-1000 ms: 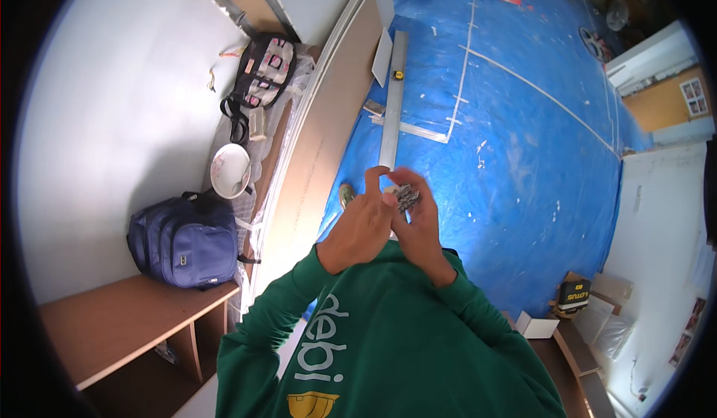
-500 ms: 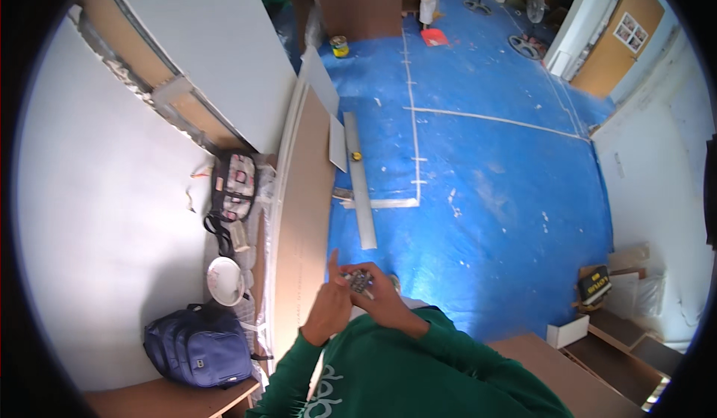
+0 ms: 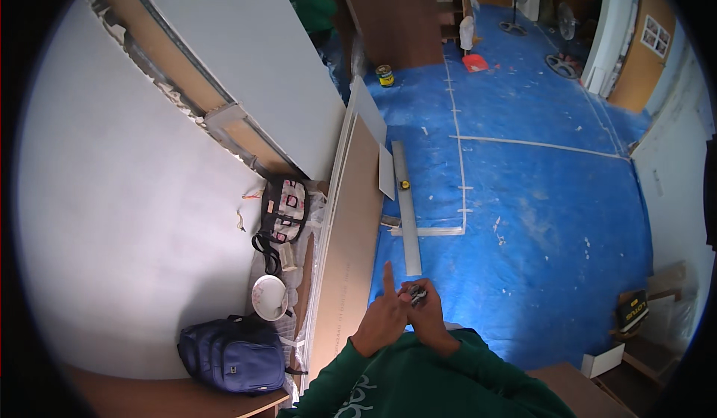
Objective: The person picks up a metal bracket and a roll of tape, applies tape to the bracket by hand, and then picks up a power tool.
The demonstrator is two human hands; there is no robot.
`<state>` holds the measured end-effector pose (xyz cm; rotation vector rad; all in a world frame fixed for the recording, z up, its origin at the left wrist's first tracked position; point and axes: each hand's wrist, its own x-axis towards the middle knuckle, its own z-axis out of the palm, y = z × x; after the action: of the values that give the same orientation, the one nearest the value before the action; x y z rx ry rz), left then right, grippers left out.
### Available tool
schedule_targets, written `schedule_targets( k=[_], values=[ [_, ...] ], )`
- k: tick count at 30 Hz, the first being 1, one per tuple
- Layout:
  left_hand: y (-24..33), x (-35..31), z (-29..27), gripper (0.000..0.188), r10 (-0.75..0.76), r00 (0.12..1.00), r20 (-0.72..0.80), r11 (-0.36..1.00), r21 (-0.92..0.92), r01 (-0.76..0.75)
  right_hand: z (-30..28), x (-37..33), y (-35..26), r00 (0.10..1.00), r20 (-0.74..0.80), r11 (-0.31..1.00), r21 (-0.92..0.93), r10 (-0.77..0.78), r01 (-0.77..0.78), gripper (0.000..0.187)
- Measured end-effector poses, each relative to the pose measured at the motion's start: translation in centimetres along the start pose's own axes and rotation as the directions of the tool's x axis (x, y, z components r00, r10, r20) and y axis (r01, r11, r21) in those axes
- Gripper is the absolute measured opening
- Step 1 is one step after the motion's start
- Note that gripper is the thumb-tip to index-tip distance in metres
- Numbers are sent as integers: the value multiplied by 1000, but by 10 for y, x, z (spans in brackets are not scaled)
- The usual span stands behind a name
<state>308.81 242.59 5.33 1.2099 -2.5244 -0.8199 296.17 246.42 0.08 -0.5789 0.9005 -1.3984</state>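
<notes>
Small grey object (image 3: 417,295) in right-hand fingers (image 3: 432,294)

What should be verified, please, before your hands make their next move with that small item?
1. Right hand gripping the small grey item: ok, held at the fingers.
2. Left hand also gripping it: cannot tell; its index finger is stretched out.
3. Exact kind of item: cannot tell, too small and partly covered.
4. Floor ahead free of obstacles: not ok, a long grey bar lies on the blue sheet.
5. Co-worker apart from the hands: ok, in the background.
</notes>
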Motion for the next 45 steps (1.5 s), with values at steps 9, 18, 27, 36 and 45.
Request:
schedule_targets(
  k=[9,18,27,36,45],
  values=[
    [-3,0,-13,30,49,998,29,999,-1,-49,5,2,-10,998,3,997,49,62,-62,37],
    [9,2,-29,94,-253,904,344,757,-512,406,6,1,-24,999,2,977,-209,47,-46,32],
    [14,-18,-37,86,-208,953,219,876,-392,281,7,-5,-13,999,-32,984,-179,-6,0,26],
    [32,-32,-22,63,-211,974,-84,975,-87,204,15,-10,-14,994,-107,999,25,-27,29,27],
    [6,-51,-8,45,4,967,-255,1000,-19,-9,23,-16,-15,991,-133,999,8,32,-32,27]
  ],
)
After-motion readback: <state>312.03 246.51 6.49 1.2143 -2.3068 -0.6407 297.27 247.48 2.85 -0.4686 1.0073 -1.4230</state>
